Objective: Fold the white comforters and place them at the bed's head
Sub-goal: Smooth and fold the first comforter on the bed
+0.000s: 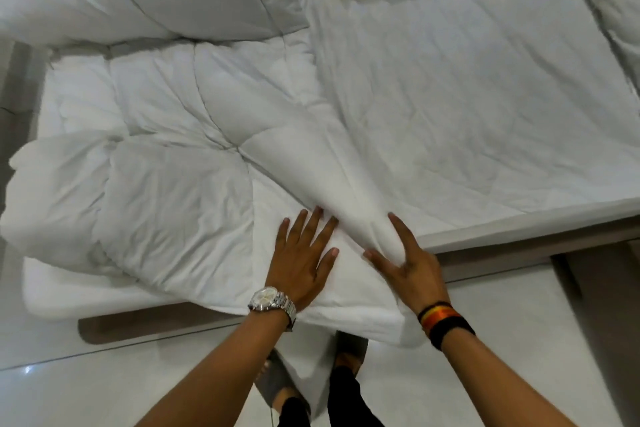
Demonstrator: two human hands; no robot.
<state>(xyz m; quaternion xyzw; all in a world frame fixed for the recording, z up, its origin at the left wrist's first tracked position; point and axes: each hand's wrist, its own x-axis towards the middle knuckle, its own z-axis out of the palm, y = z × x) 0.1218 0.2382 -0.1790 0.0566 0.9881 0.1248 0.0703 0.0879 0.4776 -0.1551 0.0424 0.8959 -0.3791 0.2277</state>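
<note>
Left hand (pixel 304 263) pressed flat on comforter (pixel 166 184); right hand (pixel 401 260) spread, seemingly cupping a raised fold; liable to slide off bed (pixel 485 97).

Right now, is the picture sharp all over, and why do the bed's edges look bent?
Head view: wide-angle lens bows the bed frame and stretches the corners; the comforter fold beside the right hand is smeared by motion blur, while the left hand and watch look fairly crisp; a small glare spot sits on the floor; light is soft, with faint shadows only.
</note>
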